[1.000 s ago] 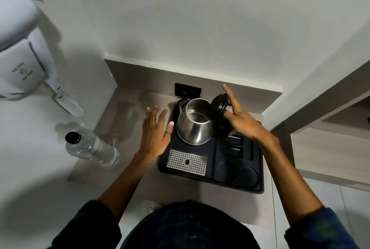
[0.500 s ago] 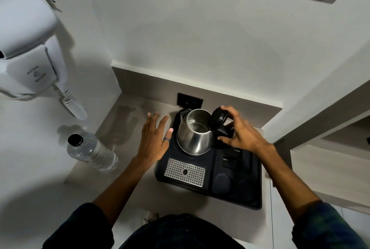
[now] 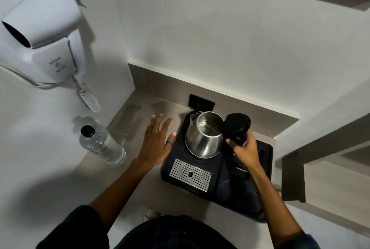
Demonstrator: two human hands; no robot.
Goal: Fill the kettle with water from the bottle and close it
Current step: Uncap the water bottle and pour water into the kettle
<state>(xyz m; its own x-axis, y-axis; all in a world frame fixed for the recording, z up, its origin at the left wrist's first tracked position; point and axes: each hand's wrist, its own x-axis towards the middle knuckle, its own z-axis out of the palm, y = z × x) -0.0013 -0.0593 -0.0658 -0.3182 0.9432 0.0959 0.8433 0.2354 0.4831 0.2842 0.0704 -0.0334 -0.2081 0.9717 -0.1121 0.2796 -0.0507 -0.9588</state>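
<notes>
Currently right hand (image 3: 245, 149) is gripping the handle of the kettle (image 3: 204, 135), lid (image 3: 237, 126) standing open. Left hand (image 3: 156, 142) is hovering flat, fingers spread, beside the capped bottle (image 3: 102, 144).

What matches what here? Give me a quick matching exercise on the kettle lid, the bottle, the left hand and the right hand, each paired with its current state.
Things:
1. kettle lid
2. bottle
3. left hand
4. right hand

States:
A. capped, standing on the counter at the left
B. flipped open, standing up beside the kettle mouth
C. at the kettle's handle, below the lid
D. open and empty, fingers spread, beside the tray

Pairs: 1-B, 2-A, 3-D, 4-C
</notes>
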